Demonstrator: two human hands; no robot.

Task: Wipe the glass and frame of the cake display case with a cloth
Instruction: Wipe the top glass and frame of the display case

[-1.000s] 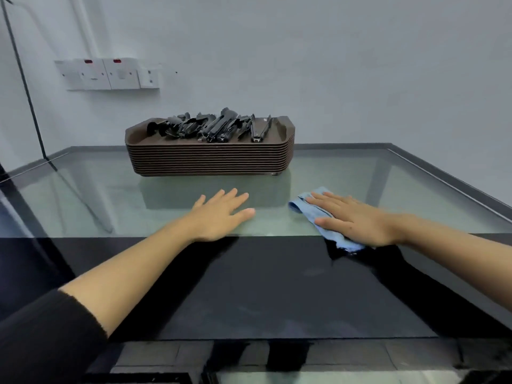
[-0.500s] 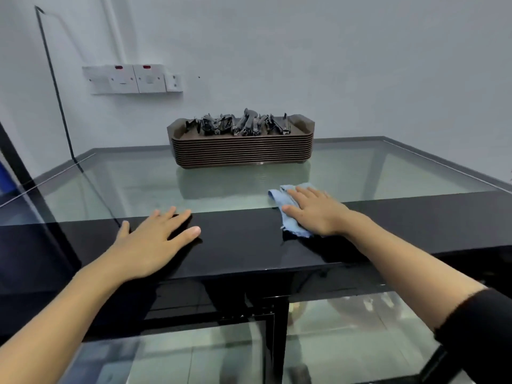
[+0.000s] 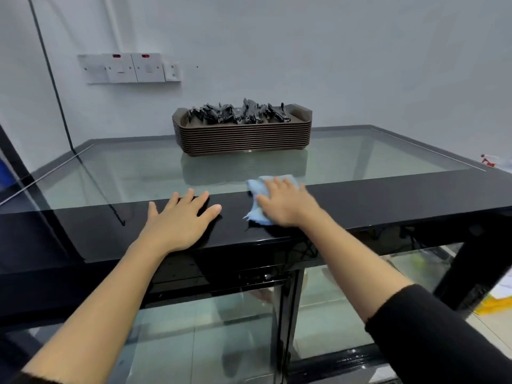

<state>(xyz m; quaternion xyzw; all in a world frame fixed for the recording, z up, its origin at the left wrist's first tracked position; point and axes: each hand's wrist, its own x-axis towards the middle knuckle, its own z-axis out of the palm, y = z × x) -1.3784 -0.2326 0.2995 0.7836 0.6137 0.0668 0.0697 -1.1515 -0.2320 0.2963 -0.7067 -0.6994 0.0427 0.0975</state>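
The display case has a clear glass top (image 3: 138, 173) with a glossy black frame band (image 3: 388, 200) along its near edge and glass doors (image 3: 210, 336) below. My right hand (image 3: 288, 203) lies flat on a light blue cloth (image 3: 256, 189), pressing it onto the black band where it meets the glass. The cloth shows past the fingers and beside the thumb. My left hand (image 3: 180, 217) rests flat on the black band to the left, fingers spread, holding nothing.
A stack of brown trays (image 3: 243, 139) topped with several black tongs stands at the back of the glass top by the wall. Wall sockets (image 3: 130, 67) and a black cable (image 3: 63, 115) are at the left. A spray bottle (image 3: 496, 162) is at the far right.
Both hands slid back toward me, from the glass onto the black front band. The cloth came along under the right hand. The view has dropped, so the glass doors now show.
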